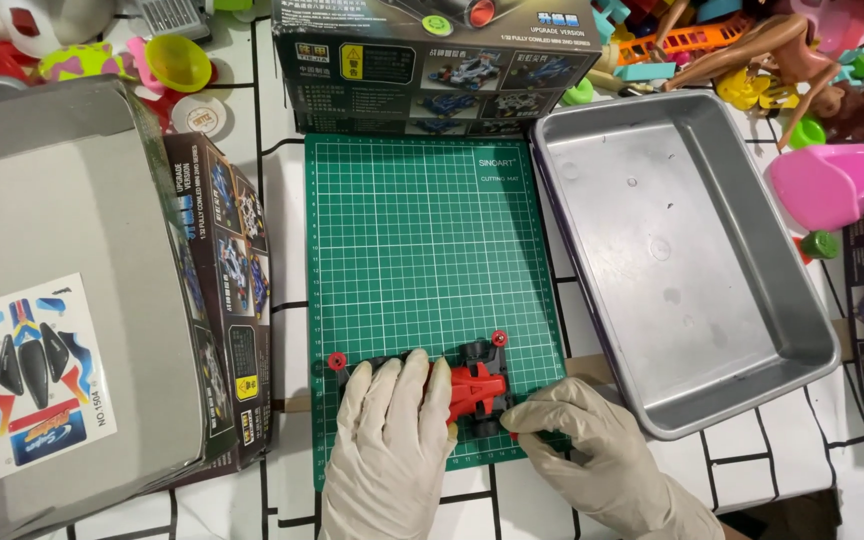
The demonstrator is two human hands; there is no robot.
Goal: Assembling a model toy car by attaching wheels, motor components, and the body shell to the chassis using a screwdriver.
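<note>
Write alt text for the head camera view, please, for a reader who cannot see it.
Two gloved hands, left hand and right hand, hold a small red and black toy racing car on a green gridded cutting mat. An empty silver metal tray lies to the right, an open cardboard box with a sticker sheet to the left.

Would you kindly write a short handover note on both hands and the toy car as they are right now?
Left hand: gloved, pressing down on the red toy car, covering its left end.
Right hand: gloved, fingertips at the car's lower right corner.
Car: lying on the green cutting mat, near its bottom edge; red rollers and black wheels are fitted.
Metal tray: right of the mat.
Sticker sheet: in the open box lid on the left, not applied.
</note>
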